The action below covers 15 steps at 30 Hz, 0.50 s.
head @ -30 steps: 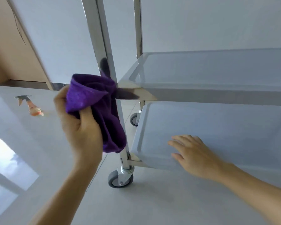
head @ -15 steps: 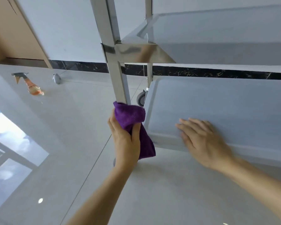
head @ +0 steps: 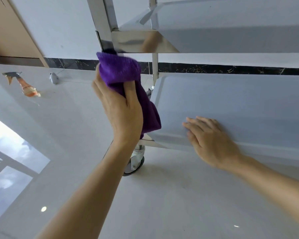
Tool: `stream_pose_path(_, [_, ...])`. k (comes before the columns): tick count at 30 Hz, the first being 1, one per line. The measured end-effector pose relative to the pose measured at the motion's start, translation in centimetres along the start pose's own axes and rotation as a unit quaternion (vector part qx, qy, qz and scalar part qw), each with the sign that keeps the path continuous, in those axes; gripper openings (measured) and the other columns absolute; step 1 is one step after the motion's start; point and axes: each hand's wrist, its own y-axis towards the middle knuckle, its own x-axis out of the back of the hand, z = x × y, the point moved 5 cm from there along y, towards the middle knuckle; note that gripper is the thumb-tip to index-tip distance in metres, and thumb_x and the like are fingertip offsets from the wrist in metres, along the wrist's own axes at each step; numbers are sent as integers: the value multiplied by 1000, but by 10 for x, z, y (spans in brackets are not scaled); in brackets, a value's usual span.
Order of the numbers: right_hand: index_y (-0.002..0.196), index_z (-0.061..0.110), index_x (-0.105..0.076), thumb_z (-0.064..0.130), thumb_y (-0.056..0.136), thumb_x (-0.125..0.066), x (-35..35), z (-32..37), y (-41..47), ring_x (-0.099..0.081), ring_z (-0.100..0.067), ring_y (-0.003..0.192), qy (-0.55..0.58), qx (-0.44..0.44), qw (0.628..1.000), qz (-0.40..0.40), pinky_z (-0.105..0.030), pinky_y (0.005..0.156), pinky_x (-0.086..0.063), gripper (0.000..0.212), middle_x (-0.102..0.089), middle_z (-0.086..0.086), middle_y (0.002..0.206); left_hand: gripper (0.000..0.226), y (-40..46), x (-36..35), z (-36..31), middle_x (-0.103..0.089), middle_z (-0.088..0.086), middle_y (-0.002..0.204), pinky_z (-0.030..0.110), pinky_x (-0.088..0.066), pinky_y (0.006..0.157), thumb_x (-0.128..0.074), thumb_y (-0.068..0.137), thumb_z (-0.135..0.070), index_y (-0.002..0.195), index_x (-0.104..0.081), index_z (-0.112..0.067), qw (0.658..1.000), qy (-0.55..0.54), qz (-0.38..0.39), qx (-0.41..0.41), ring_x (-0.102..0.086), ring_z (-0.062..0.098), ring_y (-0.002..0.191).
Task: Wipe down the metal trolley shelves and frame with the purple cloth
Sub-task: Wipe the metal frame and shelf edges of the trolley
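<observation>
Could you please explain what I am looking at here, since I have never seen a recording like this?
No machine here: a person wears a camera on the head, looking down at their own two bare hands. The left hand grips a purple cloth wrapped around the upright post of a metal trolley, just below the upper shelf. The right hand lies flat and open on the lower shelf, holding nothing. Under the post is a wheel. On the glossy floor to the left lie a spray bottle and a small grey object I cannot identify.
</observation>
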Motion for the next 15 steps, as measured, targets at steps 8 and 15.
stream_pose_path(8, [120,5,-67,20,95,-48,-1,-1,1,-57,-39,120,-1,8,1000,2,-53,102,-45,35,-64,-13,130,47,-70,13,85,-38,-6,120,33,-38,103,-55,98,-29,136,-37,-9,968,95,181,145,-45,14,115])
stream_pose_path(15, [125,6,-64,15,98,-55,-1,0,0,-52,-39,126,14,0,1000,26,-51,108,-39,29,-60,-13,136,19,-73,45,65,-55,-10,108,17,-37,65,-43,101,-40,115,-49,-29,953,175,214,121,-50,-18,87])
